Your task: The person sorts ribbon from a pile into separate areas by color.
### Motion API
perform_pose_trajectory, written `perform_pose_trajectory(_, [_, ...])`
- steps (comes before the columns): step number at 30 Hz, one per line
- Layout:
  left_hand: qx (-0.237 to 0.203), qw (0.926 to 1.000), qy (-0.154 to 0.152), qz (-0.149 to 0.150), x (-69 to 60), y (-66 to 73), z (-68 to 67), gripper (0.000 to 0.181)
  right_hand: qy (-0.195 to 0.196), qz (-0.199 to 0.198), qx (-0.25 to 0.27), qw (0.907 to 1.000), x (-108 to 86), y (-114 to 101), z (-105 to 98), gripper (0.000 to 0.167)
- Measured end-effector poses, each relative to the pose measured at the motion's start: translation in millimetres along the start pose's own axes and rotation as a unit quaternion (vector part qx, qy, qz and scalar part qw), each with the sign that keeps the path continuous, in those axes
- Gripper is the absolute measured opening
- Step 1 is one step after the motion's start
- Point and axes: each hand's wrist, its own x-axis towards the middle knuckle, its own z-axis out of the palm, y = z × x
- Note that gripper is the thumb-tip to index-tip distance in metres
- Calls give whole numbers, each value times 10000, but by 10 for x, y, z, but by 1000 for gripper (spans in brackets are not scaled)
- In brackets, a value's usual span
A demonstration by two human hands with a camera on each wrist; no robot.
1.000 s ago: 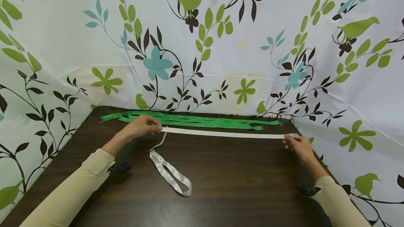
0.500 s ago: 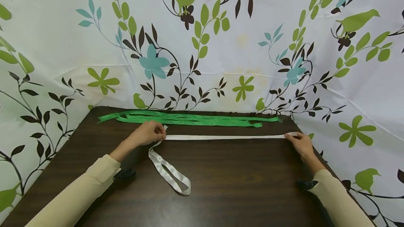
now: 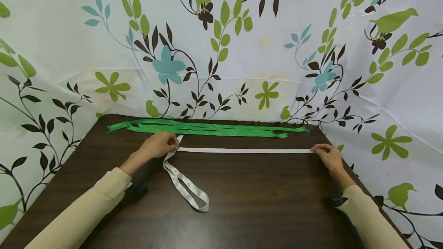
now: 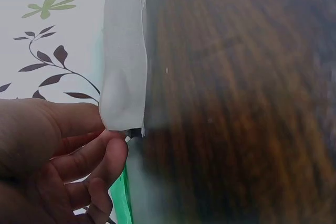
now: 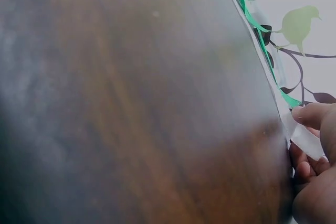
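A white ribbon (image 3: 242, 150) stretches straight from side to side between my two hands, just in front of the green ribbons. My left hand (image 3: 160, 144) pinches it between thumb and fingers; the left wrist view shows the ribbon (image 4: 125, 51) leading away from the fingertips. A short white tip pokes out beyond those fingers, and a slack tail hangs from there into a narrow loop on the table. At the other end, my right hand (image 3: 330, 160) pinches the ribbon, with a white end (image 5: 308, 141) showing between thumb and fingers in the right wrist view.
Several green ribbons (image 3: 207, 128) lie side by side along the back edge of the dark wooden table (image 3: 263, 199). Behind the table hangs a white cloth (image 3: 207, 99) printed with leaves, birds and flowers.
The left hand has come a little nearer and slightly right, bringing the ribbon's left end away from the green ribbons. The stretch now runs more level. The right hand has stayed nearly in place.
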Motion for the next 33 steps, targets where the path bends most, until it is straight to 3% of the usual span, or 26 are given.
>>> perform_pose_trajectory(10, [33,10000,41,-71,-36,-13,-75,11,551,45,221,9982,-35,-2,-30,38])
perform_pose_trajectory(19, [358,9993,-117,-66,-61,-14,-182,19,1701,-359,-72,9847,-173,-174,-128,29])
perform_pose_trajectory(28, [377,9954,-553,-687,-80,9,-167,47,1591,-412,373,9857,-409,-605,-194,32])
perform_pose_trajectory(33, [564,9924,-643,-890,-88,12,-170,40,1540,-880,769,9811,-549,-1003,-190,33])
